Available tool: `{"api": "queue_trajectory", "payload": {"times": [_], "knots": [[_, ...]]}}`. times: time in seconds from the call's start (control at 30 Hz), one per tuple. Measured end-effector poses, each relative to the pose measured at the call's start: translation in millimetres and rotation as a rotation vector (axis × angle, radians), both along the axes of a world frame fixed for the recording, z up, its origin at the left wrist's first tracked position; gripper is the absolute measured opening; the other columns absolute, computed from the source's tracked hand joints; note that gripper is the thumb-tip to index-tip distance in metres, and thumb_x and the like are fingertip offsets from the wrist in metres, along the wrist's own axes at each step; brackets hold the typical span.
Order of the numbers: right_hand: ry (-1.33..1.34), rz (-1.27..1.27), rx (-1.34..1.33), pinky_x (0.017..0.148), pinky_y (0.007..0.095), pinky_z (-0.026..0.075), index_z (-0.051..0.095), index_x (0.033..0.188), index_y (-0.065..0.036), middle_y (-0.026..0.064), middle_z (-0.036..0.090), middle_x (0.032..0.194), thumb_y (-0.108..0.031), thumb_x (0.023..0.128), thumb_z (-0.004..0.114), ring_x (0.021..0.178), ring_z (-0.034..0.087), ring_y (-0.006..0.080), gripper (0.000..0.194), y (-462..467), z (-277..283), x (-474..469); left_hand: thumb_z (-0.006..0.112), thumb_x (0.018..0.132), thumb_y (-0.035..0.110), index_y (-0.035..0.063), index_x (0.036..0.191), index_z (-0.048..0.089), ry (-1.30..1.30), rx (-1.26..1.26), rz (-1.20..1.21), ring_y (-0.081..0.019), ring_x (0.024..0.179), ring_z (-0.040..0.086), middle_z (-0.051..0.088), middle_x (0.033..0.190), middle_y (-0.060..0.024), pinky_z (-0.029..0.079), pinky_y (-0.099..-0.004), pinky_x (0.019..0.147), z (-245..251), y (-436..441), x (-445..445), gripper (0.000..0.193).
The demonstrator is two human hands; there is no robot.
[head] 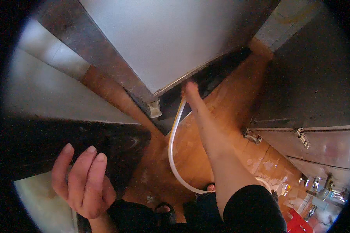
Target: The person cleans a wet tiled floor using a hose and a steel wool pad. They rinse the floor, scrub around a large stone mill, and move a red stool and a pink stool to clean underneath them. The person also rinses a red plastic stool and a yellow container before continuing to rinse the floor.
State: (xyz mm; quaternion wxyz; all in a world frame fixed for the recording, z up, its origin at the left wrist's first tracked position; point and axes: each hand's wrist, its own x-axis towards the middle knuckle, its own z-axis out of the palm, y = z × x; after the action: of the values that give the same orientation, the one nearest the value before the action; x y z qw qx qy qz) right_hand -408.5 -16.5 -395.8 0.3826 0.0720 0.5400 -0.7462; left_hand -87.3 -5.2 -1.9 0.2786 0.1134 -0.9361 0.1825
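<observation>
My right hand (191,91) is stretched forward to the dark gap under a tall white-and-grey appliance or cabinet (157,43). It grips the end of a pale flexible hose (172,151) with a yellow stripe. From there the hose curves down over the floor towards my feet and passes behind my forearm. My fingertips and the hose end are partly hidden in shadow beneath the cabinet's lower edge. At the lower left, my left hand (83,183) is raised with its fingers loosely bent and somewhat apart. No object shows in it; its thumb is mostly hidden.
A pale support foot (155,109) stands under the cabinet's near corner. Brown floor tiles (192,157) look wet at right. A hinged panel (318,145), a red plastic item (299,222) and assorted metal and clear items lie on the right. A dark unit (306,78) borders the passage.
</observation>
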Motion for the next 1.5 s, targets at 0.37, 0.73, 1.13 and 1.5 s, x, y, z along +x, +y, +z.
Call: {"api": "queue_trajectory", "payload": {"times": [0.37,0.73,1.13,1.5], "knots": [[-0.117,-0.06,0.146,0.042,0.0391,0.035,0.056,0.08,-0.009,0.0096,0.05,0.063,-0.016,0.082,0.046,0.05,0.045,0.023,0.012,-20,3,24,0.055,0.075,0.007,0.0032,0.085,0.068,-0.053,-0.01,0.03,-0.0348,0.095,0.058,0.067,0.087,-0.0102,0.045,-0.037,0.086,-5,1,7,0.017],[0.271,0.617,0.13,0.036,0.0301,0.031,0.049,0.067,-0.009,0.0024,0.038,0.047,-0.021,0.087,0.047,0.037,0.036,0.0151,0.023,2,21,15,0.061,0.073,0.009,0.0106,0.082,0.068,0.069,0.01,-0.008,-0.0291,0.089,0.06,0.067,0.081,-0.0054,0.045,-0.0324,0.072,-13,2,-4,0.012],[0.13,0.389,0.024,0.036,0.028,0.03,0.051,0.084,-0.012,0.0016,0.041,0.054,-0.028,0.087,0.051,0.039,0.038,0.0134,0.016,-40,1,58,0.058,0.073,0.014,0.0112,0.083,0.069,0.045,0.025,0.041,-0.0287,0.089,0.059,0.067,0.083,-0.0042,0.045,-0.0324,0.074,-11,5,5,0.014],[-0.036,0.112,-0.106,0.045,0.0389,0.039,0.054,0.096,-0.01,0.0059,0.054,0.068,-0.023,0.083,0.055,0.054,0.052,0.0203,0.018,-53,-12,47,0.048,0.083,0.015,0.0063,0.087,0.068,-0.051,-0.019,0.066,-0.0361,0.101,0.054,0.067,0.087,-0.0088,0.044,-0.0374,0.088,-17,2,6,0.022]]}}
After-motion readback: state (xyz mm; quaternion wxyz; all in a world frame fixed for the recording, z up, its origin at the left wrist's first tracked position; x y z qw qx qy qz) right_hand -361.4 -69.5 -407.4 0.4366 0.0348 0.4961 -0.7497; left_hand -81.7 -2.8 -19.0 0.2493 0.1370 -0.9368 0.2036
